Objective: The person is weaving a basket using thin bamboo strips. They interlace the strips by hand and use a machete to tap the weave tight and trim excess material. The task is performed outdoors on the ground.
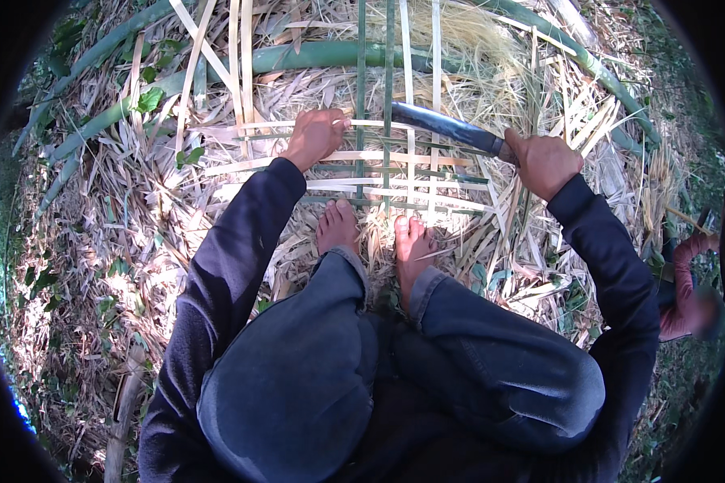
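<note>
A squatting weaver's left hand (314,135) pinched a strip in the bamboo mat (395,173) while the right hand (544,161) clenched a long blade (447,126) laid across it, apparently mid-weave; tamping that strip snug looked due next

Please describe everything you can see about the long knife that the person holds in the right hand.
The knife has a long, dark, bluish metal blade, slightly curved, with a lighter shine along one edge. It lies almost flat, slanting from the upper left down to the right, across the upright strips of the woven bamboo mat. The right hand is closed around its handle, which is hidden in the fist. The blade tip ends near the green strips, close to the left hand, which presses on the mat and does not touch the blade.
</note>
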A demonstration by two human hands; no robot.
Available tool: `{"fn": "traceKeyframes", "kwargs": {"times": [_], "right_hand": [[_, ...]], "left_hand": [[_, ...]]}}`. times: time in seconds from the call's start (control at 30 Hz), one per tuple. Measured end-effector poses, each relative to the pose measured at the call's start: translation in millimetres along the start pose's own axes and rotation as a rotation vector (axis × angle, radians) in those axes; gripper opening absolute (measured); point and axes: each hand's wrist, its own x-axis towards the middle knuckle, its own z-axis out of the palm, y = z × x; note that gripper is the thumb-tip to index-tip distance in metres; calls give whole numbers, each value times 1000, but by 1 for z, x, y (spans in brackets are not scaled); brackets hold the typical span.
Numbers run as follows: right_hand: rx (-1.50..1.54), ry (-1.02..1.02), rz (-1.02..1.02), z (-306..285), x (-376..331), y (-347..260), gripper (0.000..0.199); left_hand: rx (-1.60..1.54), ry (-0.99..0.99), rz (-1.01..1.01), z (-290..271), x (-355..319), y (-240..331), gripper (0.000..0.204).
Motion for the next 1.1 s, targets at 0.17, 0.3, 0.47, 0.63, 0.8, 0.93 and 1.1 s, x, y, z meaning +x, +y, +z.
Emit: {"fn": "traceKeyframes", "kwargs": {"times": [0.17, 0.3, 0.47, 0.63, 0.8, 0.93, 1.1], "right_hand": [[45, 103, -14, 14, -5, 3, 18], [97, 73, 55, 9, -3, 2, 18], [37, 31, 20, -4, -3, 3, 21], [25, 4, 12, 9, -9, -2, 26], [110, 102, 36, 19, -1, 15, 23], [67, -15, 15, 10, -5, 2, 20], [212, 43, 41, 23, -10, 11, 27]], "left_hand": [[7, -2, 15, 1, 1, 4, 21], [32, 28, 27, 1, -2, 2, 19], [8, -3, -19, -2, -2, 7, 18], [-29, -7, -42, -5, -2, 14, 15], [-38, -18, -32, -3, 0, 15, 14], [-20, 33, 33, -2, -4, 9, 15], [-86, -3, -12, -1, -3, 11, 17]]}}
